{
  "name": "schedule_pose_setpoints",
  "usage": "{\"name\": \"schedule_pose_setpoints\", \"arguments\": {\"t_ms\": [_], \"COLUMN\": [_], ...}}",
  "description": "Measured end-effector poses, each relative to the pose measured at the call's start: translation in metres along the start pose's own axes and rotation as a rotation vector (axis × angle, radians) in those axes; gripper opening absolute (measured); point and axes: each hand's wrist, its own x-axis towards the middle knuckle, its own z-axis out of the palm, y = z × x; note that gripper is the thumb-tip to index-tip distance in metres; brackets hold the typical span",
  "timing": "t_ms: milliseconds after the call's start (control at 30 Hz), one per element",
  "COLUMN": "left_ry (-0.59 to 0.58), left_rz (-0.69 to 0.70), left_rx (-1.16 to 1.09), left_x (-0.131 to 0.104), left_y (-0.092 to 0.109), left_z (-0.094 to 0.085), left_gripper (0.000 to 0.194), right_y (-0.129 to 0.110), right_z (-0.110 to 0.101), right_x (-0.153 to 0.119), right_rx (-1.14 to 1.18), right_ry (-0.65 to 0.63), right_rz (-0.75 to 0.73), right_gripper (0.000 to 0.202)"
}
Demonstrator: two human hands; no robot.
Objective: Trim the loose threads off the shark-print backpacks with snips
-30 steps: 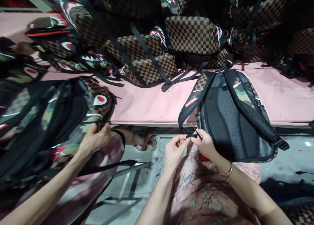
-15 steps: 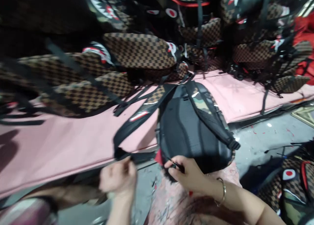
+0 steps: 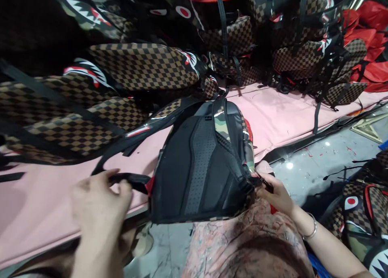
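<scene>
A black backpack (image 3: 200, 161) with checkered and camouflage parts lies back panel up, across the edge of the pink-covered table (image 3: 273, 112) and against my lap. My left hand (image 3: 101, 193) is at its left, thumb and fingers curved around the loose black shoulder strap (image 3: 133, 181). At the lower right corner of the backpack, my right hand (image 3: 274, 191) is closed on a thin dark tool, whose exact kind I cannot make out. The other shoulder strap (image 3: 224, 136) lies over the back panel.
Checkered backpacks (image 3: 145, 66) with shark-mouth prints are piled along the back of the table. Red bags (image 3: 371, 47) lie at the far right. More backpacks (image 3: 357, 217) stand low on the right, above the grey floor (image 3: 327, 161).
The view has shifted. The backpack has turned and come nearer. My right hand has moved from its lower left corner to its lower right; my left hand has moved left, onto the strap.
</scene>
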Motion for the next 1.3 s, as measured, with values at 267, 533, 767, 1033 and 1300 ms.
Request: {"name": "schedule_pose_setpoints", "arguments": {"t_ms": [267, 533, 767, 1033, 1300], "left_ry": [-0.454, -0.547, -0.383, -0.440, -0.477], "left_rz": [-0.164, -0.513, -0.474, -0.495, -0.440], "left_rx": [-0.799, -1.276, -1.124, -1.221, -1.152], "left_x": [-0.108, -0.137, -0.140, -0.138, -0.135], "left_y": [0.072, 0.112, 0.104, 0.114, 0.113], "left_z": [-0.017, -0.006, -0.005, -0.006, -0.006], "left_gripper": [0.028, 0.036, 0.005, 0.011, 0.013], "right_y": [-0.026, -0.025, -0.039, -0.070, -0.109], "right_z": [0.032, 0.056, 0.053, 0.007, 0.005], "right_x": [0.015, 0.003, -0.003, 0.039, 0.083], "right_rx": [0.048, 0.199, 0.001, -0.490, -0.545], "right_ry": [-0.193, -0.185, -0.246, -0.292, -0.727], "right_rz": [0.052, 0.137, 0.040, -0.236, -0.429], "right_gripper": [0.030, 0.033, 0.028, 0.016, 0.011]}}
